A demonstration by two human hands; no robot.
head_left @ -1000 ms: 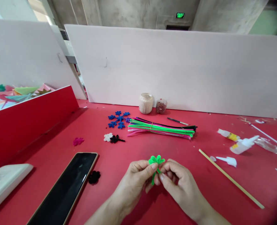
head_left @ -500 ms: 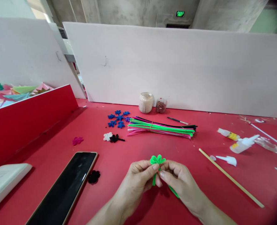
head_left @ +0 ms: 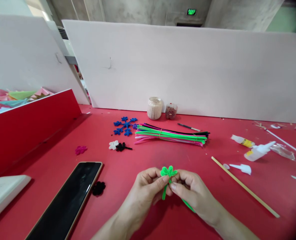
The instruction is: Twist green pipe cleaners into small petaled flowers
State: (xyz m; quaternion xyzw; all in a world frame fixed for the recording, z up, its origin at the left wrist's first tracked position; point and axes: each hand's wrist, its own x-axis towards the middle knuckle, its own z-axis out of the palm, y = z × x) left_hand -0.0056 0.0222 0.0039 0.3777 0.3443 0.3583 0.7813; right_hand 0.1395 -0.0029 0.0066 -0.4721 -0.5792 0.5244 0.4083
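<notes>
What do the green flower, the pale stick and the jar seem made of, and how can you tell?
Green flower: probably pipe cleaner, matte and fuzzy-looking, bent into loops. Pale stick: likely wood or bamboo, plain and straw-coloured. Jar: glass or clear plastic, shiny around the rim.

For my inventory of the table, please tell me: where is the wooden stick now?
In the head view, the wooden stick lies on the red table at right, beside the white nozzle and to the right of the right hand.
</notes>
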